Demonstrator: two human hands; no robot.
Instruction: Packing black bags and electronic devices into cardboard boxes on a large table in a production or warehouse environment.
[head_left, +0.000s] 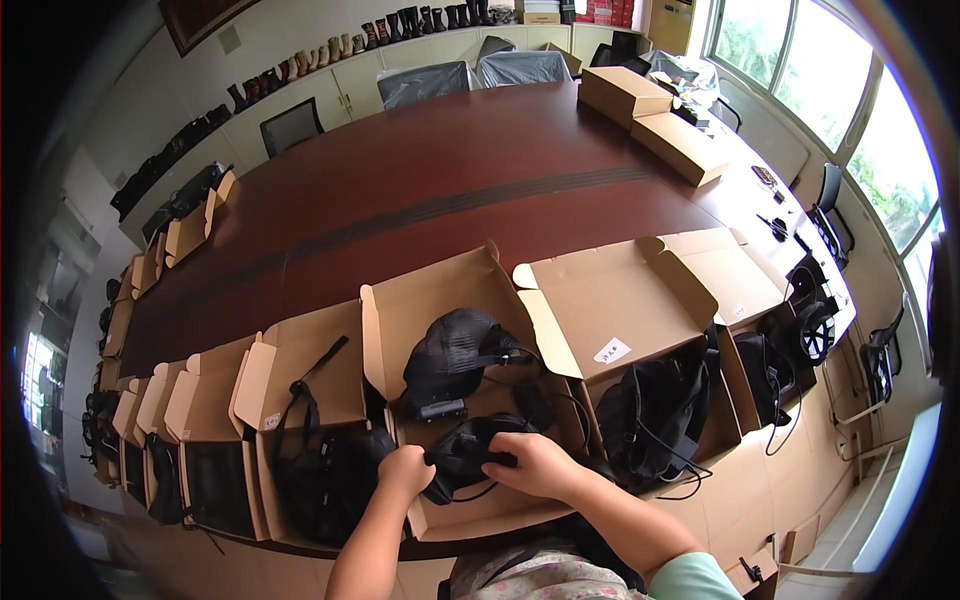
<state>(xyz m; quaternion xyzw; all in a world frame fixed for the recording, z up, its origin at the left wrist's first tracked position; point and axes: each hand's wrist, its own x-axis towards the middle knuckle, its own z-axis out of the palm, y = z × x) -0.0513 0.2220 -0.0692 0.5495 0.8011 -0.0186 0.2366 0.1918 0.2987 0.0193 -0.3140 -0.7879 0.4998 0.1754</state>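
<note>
My left hand (405, 470) is closed on the left end of a soft black fabric item (465, 450), whose exact kind I cannot make out. My right hand (535, 467) grips the same item's right side with bent fingers. Both hands are over the near part of an open cardboard box (450, 520). A black mesh-like cap (455, 355) sits in the box beyond the hands, with a cable at its right side. Below the cap is a small dark block-shaped device (440, 409). A black cable (578, 400) curls along the box's right side.
An open box to the right contains a black bag (655, 410) with loose cables. On the left, another holds black straps and fabric (325, 475). Several more open boxes (210, 390) line the edge of the dark red table (420, 180). Closed cartons (625, 92) stand at the far right.
</note>
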